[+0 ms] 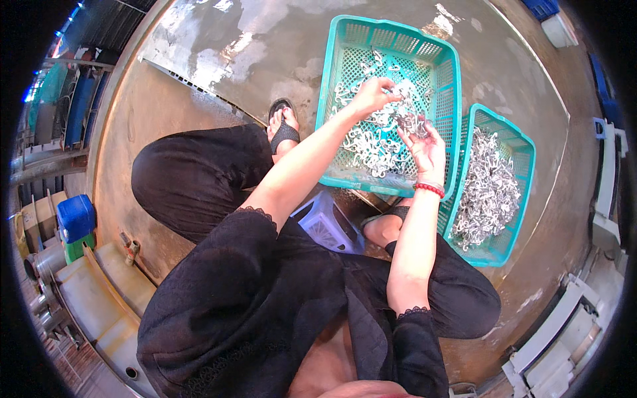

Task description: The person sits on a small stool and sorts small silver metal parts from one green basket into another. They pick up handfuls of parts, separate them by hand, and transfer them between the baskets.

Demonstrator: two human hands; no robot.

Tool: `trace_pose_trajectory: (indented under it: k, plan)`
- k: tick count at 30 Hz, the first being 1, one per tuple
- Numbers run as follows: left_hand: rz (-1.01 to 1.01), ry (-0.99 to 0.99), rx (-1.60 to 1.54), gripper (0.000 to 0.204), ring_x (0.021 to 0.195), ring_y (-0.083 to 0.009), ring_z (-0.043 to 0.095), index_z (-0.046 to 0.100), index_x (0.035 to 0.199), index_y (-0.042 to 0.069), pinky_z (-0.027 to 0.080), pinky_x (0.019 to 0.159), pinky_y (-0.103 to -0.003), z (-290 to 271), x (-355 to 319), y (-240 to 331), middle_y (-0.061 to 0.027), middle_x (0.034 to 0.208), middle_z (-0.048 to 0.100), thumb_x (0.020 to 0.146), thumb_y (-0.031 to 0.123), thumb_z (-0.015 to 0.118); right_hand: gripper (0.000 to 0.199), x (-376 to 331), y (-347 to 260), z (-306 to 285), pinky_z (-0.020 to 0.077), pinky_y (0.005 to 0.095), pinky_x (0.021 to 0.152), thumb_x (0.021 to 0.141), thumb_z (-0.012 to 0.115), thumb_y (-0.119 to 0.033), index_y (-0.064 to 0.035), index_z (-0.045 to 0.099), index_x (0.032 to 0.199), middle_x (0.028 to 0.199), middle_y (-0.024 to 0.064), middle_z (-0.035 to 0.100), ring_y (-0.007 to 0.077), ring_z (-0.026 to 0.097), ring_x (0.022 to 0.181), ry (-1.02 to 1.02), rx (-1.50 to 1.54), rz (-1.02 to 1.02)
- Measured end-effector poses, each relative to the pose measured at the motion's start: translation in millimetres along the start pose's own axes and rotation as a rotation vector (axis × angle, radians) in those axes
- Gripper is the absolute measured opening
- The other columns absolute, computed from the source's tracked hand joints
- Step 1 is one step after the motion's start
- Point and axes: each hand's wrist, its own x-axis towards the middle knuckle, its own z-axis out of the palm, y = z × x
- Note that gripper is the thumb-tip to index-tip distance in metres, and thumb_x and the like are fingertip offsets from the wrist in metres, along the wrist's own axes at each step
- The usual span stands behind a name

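Over a teal plastic basket [338,66] with a thin layer of small silvery metal pieces [371,142], my left hand [373,94] pinches one of the pieces at the basket's middle. My right hand [424,147], with a red bead bracelet at the wrist, is cupped palm-up and holds a small heap of the same metal pieces [410,121]. Both hands nearly touch. A second teal basket [524,149] to the right is heaped with the silvery pieces [488,189].
I sit low on a pale purple plastic stool [325,225], in black clothes, feet in black sandals [284,129] on a wet concrete floor [265,46]. A blue container [75,215] and metal frames stand at left; white and blue frames line the right edge.
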Motion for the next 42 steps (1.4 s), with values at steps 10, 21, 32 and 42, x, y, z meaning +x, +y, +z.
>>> trace_pose_trajectory:
  k: [10, 21, 32, 42]
  plan:
    - [-0.159, -0.127, -0.628, 0.045, 0.091, -0.0103, 0.052, 0.044, 0.122, 0.004, 0.043, 0.072, -0.023, -16, -16, 19, -0.0051, 0.109, 0.055, 0.081, 0.015, 0.06, 0.013, 2, 33, 23, 0.0478, 0.0311, 0.064, 0.083, 0.051, -0.012, -0.0064, 0.06, 0.091, 0.081, 0.0041, 0.06, 0.0166, 0.057, 0.073, 0.186, -0.475, -0.258]
    - [-0.495, -0.375, -1.112, 0.05, 0.09, -0.0197, 0.056, 0.051, 0.113, 0.01, 0.048, 0.081, -0.038, 11, -39, -6, -0.0064, 0.103, 0.057, 0.083, 0.05, 0.054, 0.027, -3, 14, 37, 0.0513, 0.0408, 0.078, 0.085, 0.058, -0.022, -0.0039, 0.055, 0.105, 0.111, 0.0134, 0.057, 0.0238, 0.057, 0.097, -0.353, 0.243, -0.065]
    - [-0.25, -0.413, -0.912, 0.049, 0.091, -0.0251, 0.06, 0.037, 0.127, 0.007, 0.055, 0.06, -0.027, -12, -25, 23, -0.0149, 0.122, 0.047, 0.083, 0.01, 0.059, 0.053, -10, 4, 11, 0.0501, 0.0509, 0.079, 0.078, 0.053, -0.004, -0.0116, 0.036, 0.127, 0.11, 0.0081, 0.053, 0.0214, 0.058, 0.091, -0.21, 0.018, -0.125]
    - [-0.103, -0.395, -0.542, 0.034, 0.096, -0.0169, 0.056, 0.049, 0.12, 0.005, 0.051, 0.072, -0.03, 2, -27, 48, -0.0118, 0.108, 0.056, 0.087, 0.012, 0.054, 0.03, 1, 29, 23, 0.0515, 0.0438, 0.08, 0.086, 0.057, -0.018, -0.01, 0.049, 0.114, 0.104, 0.0034, 0.056, 0.0189, 0.057, 0.09, -0.172, -0.068, -0.103]
